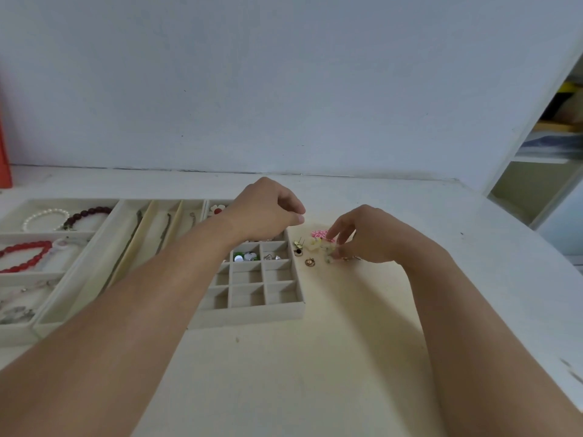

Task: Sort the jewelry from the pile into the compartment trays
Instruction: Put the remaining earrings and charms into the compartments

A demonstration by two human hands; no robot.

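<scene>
The right hand (369, 238) reaches down into the small pile of jewelry (318, 247) on the table (315, 357), its fingers bent over a pale, yellowish piece; whether the fingertips pinch it or only touch it cannot be told, since they blur into the pile. The left hand (268, 212) hovers above the far right corner of the small-compartment tray (262, 279), fingers curled inward with the thumb tucked against them; nothing can be seen in its grasp.

The pile lies just beside the right edge of that tray: a pink piece (319, 234) at the back, gold-coloured studs and a small ring-like piece (310, 262) toward the front. Inside the grid tray, a few cells in the middle hold green and silvery bits (246, 257); the nearer cells show only lining.

To the left, touching it, stands a tray with long narrow slots (94, 279) holding thin chains. Further left is a tray with wider compartments (19, 332): a white pearl bracelet (44, 217) and a dark red bead bracelet (86, 215) in the far one, a bright red bead bracelet (26, 255) in the next, silvery pieces nearer. A red-and-white flower piece (218, 209) shows behind the left wrist.

The table is pale cream, scuffed and speckled, running back to a plain whitish-blue wall (284, 89). An orange-red object (4, 146) stands at the far left edge. At the right, open shelving (542, 159) holds yellow and dark items.
</scene>
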